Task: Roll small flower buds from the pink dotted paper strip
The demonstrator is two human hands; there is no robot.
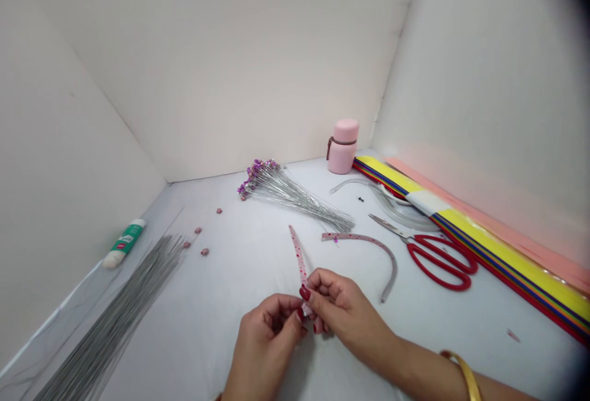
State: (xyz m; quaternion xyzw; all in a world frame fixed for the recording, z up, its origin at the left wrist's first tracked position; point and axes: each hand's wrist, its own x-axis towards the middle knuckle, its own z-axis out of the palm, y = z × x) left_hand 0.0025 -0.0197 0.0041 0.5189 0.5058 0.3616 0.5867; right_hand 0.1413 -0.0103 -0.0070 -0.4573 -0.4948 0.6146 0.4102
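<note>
Left hand (265, 342) and right hand (345, 312) pinch a pink dotted strip (298, 263) (grips pressed on it, nearly touching). Red-handled scissors (436, 276) lie right of the strip.

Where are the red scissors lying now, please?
In the head view, the red-handled scissors lie right of the right hand, between the curved speckled strip and the yellow striped paper bundle.

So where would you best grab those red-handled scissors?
The red finger loops, from above on the near side: the scissors lie flat, blades closed and pointing away to the left, so the wide loops are the easy, safe part to hold.
</note>
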